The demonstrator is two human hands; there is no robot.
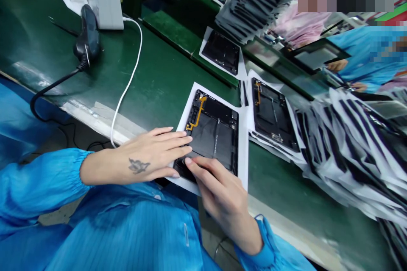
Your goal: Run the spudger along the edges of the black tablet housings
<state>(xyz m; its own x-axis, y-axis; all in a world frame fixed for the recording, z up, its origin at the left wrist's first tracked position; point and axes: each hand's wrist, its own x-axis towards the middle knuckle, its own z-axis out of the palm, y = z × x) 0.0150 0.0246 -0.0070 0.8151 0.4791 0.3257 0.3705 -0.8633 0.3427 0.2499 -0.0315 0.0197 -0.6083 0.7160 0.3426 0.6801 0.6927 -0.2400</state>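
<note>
An opened tablet [213,131] lies on a white sheet [243,148] at the front edge of the green bench. Its inside shows a large dark battery and an orange flex cable [199,114] along the left side. My left hand [152,152] rests flat with fingers stretched over the tablet's lower left edge. My right hand [219,186] is at the tablet's lower part, thumb and fingers bent together in a pinch. Whatever sits between those fingertips is hidden.
A second opened tablet [273,114] lies on sheets to the right, beside a long stack of interleaved tablets [352,152]. Another tablet [221,52] is further back. A black corded handheld device [87,36] and a white cable [132,76] lie left. Co-workers sit across.
</note>
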